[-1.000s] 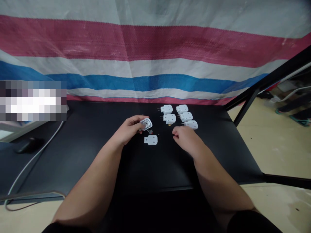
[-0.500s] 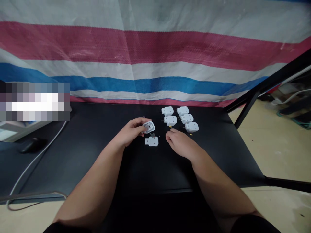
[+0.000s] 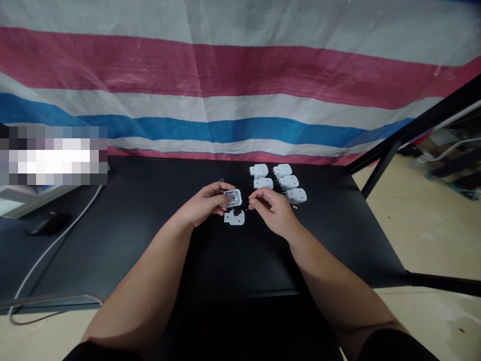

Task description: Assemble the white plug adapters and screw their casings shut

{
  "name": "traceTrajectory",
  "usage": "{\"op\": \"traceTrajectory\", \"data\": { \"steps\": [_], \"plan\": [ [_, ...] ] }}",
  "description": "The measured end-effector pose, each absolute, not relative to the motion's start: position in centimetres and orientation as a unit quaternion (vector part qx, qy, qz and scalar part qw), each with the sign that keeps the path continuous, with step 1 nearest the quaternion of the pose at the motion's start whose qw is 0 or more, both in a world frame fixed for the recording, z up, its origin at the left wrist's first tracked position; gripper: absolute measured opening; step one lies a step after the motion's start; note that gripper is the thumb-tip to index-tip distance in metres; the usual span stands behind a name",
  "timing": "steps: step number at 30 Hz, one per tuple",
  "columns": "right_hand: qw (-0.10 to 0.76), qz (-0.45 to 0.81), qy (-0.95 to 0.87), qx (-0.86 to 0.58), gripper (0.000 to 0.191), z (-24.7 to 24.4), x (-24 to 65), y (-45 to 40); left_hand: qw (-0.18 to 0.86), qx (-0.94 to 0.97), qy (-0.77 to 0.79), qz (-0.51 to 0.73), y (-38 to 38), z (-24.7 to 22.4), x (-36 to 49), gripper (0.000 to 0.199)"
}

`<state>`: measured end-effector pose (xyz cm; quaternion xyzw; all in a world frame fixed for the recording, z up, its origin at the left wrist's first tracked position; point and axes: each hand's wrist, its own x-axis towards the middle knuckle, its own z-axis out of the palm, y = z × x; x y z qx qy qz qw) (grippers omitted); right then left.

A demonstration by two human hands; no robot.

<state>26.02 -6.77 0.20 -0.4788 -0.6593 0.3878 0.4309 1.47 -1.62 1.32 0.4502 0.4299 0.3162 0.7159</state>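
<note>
A small white open housing (image 3: pixel 234 197) is gripped by my left hand (image 3: pixel 205 203), its hollow side facing up. Just below it, a flat white cover (image 3: pixel 234 218) lies on the black table, with a small dark part between the two. To the right of the housing is my right hand (image 3: pixel 271 208), thumb and fingertips pinched together; what they hold, if anything, is too small to name. Beyond that hand, several white plug-like units (image 3: pixel 296 195) with thin prongs pointing left stand in two columns. Tiny yellow pieces (image 3: pixel 295 207) rest by the nearest unit.
On the left of the black table (image 3: pixel 124 225) are a black mouse (image 3: pixel 48 223), a pale cable (image 3: pixel 62 238) and a white object under a blurred patch. A striped sheet (image 3: pixel 225 70) hangs behind the table. Black frame bars (image 3: pixel 379 173) stand at the right.
My right hand has moved left and slightly up, closer to the housing, its fingers now in a pinch. The housing in my left hand has tilted a little.
</note>
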Motion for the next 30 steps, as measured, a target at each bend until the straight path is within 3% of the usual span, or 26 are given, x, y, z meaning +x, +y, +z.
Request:
{"op": "traceTrajectory", "data": {
  "steps": [12,23,30],
  "plan": [
    [0.477,0.514,-0.554,-0.448,0.031,-0.9,25.1,-6.3,0.740,0.429,0.412,0.315,-1.7,1.6,1.7,0.041],
    [0.491,0.515,-0.554,-0.431,0.029,-1.1,25.2,-6.3,0.742,0.435,0.404,0.313,-1.7,1.2,1.7,0.038],
    [0.488,0.444,-0.601,-0.452,0.020,-0.7,25.7,-6.1,0.746,0.432,0.401,0.311,-1.7,0.9,1.7,0.043]
  ]
}}
